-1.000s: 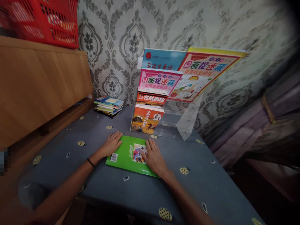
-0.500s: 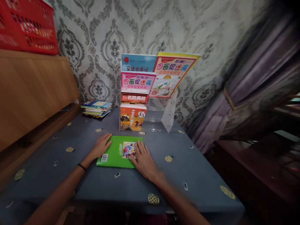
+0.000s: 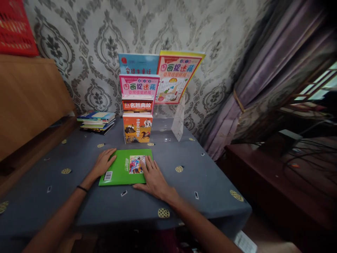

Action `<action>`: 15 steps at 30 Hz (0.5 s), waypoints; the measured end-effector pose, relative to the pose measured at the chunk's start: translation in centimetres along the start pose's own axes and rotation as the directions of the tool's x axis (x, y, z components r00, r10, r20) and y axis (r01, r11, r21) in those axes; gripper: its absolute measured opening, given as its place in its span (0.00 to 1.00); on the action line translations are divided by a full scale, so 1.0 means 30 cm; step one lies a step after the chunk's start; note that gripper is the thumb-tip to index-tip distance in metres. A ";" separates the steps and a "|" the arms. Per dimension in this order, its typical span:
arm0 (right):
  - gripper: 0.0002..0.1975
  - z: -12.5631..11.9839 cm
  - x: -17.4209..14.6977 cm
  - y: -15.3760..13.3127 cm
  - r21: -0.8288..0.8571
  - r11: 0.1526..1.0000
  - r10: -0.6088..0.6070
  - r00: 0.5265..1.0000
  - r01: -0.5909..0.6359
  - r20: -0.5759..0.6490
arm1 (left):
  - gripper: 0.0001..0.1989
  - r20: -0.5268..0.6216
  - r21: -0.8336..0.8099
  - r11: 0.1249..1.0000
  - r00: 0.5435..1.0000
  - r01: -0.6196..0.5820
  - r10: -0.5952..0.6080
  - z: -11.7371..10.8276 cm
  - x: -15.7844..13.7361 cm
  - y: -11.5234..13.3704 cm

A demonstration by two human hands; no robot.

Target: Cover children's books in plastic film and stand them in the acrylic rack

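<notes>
A green book [image 3: 117,165] lies flat on the table, its barcode at the lower left and a colourful picture panel at the right. My left hand [image 3: 104,162] rests along the book's left edge, fingers stretched out. Across the right part of the book lies my right hand [image 3: 154,178], open, with its fingers over the picture panel and its thumb spread along the near edge. Neither hand lifts the book. Behind it stands a clear display rack [image 3: 179,121], holding an orange book [image 3: 138,130], a red book [image 3: 137,106], a pink book [image 3: 139,86], a blue book [image 3: 138,63] and a yellow-edged book [image 3: 176,79].
To the left of the rack sits a stack of books [image 3: 97,121] on the blue-grey tablecloth [image 3: 207,182]. A wooden cabinet [image 3: 31,95] with a red basket [image 3: 17,31] borders the left side. Purple curtains [image 3: 252,77] hang at the right, near a dark red surface [image 3: 263,175].
The view has turned to the right, so everything sits further left. My right thumb has moved from the book's cover to its near edge. The book stays flat under both hands.
</notes>
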State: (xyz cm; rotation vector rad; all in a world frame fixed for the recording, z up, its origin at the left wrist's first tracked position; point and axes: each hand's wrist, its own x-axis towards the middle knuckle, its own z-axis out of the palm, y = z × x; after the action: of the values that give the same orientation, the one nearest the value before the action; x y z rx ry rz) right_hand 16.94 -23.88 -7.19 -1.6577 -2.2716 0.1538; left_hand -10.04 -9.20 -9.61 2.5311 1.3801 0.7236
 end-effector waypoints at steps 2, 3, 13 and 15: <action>0.54 0.001 0.001 0.002 -0.001 1.000 -0.007 1.000 0.007 0.012 | 0.26 0.003 -0.007 1.000 1.000 0.000 0.000 -0.004 0.003 0.006; 0.54 0.002 0.001 0.003 -0.003 1.000 -0.006 1.000 0.006 0.025 | 0.26 0.006 -0.009 1.000 1.000 0.002 -0.002 -0.007 0.004 0.011; 0.50 0.037 0.035 0.009 -0.056 0.994 -0.093 0.991 0.098 0.097 | 0.24 0.045 -0.037 0.998 0.997 0.058 -0.056 -0.041 0.007 0.060; 0.51 0.043 0.066 -0.013 -0.053 0.987 -0.144 0.980 0.152 0.136 | 0.23 0.039 -0.047 0.997 0.997 0.065 -0.063 -0.041 0.004 0.066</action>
State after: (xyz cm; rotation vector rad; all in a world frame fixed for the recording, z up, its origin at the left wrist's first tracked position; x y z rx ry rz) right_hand 15.63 -22.00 -7.92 -1.5425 -2.5129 0.1624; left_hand -9.12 -10.30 -7.78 2.4391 1.4075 0.6861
